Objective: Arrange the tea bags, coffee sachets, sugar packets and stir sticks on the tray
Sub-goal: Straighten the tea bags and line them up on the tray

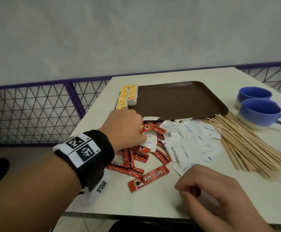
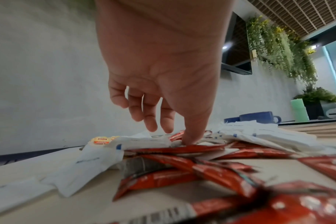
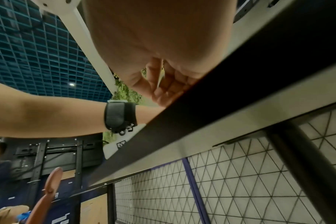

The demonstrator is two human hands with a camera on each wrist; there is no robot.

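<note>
While my left hand [image 1: 126, 126] presses fingertips into the heaped red foil coffee sachets [image 1: 137, 158] to pick one, gripping nothing yet, my right hand [image 1: 208, 190] waits curled and empty beside the white paper sugar packets [image 1: 190, 141].

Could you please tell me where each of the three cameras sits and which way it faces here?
Head: above, facing down at the tray; both hands and the banded left forearm show.
Left wrist: low over the coffee sachets, facing forward; the left hand reaches into them.
Right wrist: below the table edge, facing up; the right hand shows.
Head and left-wrist views share the blue cups.
</note>
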